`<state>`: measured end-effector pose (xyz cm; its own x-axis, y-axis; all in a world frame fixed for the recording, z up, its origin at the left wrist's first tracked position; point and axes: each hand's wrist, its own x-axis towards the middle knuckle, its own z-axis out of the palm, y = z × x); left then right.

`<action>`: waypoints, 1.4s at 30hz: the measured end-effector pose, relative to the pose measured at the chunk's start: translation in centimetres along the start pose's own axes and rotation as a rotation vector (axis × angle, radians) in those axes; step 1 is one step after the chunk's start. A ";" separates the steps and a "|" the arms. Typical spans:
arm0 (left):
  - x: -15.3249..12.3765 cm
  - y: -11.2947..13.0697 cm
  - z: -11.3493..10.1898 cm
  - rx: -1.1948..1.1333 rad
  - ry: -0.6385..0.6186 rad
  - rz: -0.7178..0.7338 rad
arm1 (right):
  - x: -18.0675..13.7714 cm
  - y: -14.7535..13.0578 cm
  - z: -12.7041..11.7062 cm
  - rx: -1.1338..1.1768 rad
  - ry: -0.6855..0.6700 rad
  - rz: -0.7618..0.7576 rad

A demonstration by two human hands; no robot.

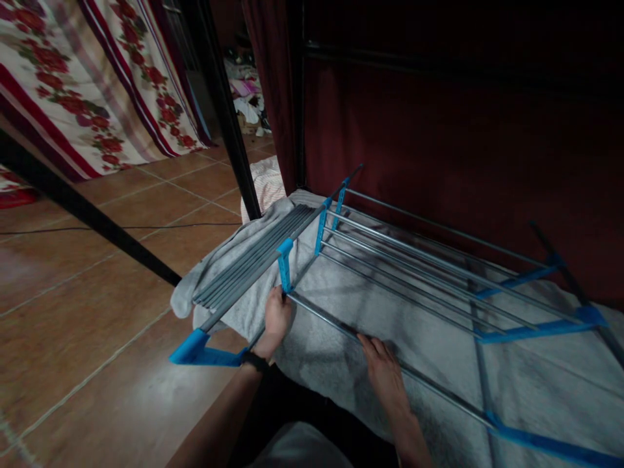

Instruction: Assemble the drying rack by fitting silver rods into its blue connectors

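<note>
A metal rack frame of grey rods (419, 260) and blue plastic connectors (285, 263) lies on a grey cloth (429, 351). My left hand (277, 318) is closed around the lower end of a blue connector where a rod meets it. My right hand (385, 374) rests on the nearest long rod (331, 322), fingers curled over it. A bundle of loose grey rods (253, 257) lies on the cloth just left of the frame. A dark band sits on my left wrist.
A brown tiled floor (97, 279) spreads to the left. A black pole (82, 208) slants across it, and another stands upright (229, 130). A dark red fabric wall (439, 130) backs the rack. A floral cloth (88, 84) hangs at upper left.
</note>
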<state>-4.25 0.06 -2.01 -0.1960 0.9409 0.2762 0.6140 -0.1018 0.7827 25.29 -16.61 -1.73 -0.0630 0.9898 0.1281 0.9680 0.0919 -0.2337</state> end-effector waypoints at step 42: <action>0.0 -0.1 -0.5 0.019 -0.036 -0.055 | 0.8 -0.2 -1.1 -0.057 -0.160 0.033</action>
<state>-4.70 -0.07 -1.83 -0.2024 0.9560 0.2125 0.6172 -0.0439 0.7856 25.29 -15.93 -0.52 -0.0643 0.9973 -0.0353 0.9821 0.0570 -0.1798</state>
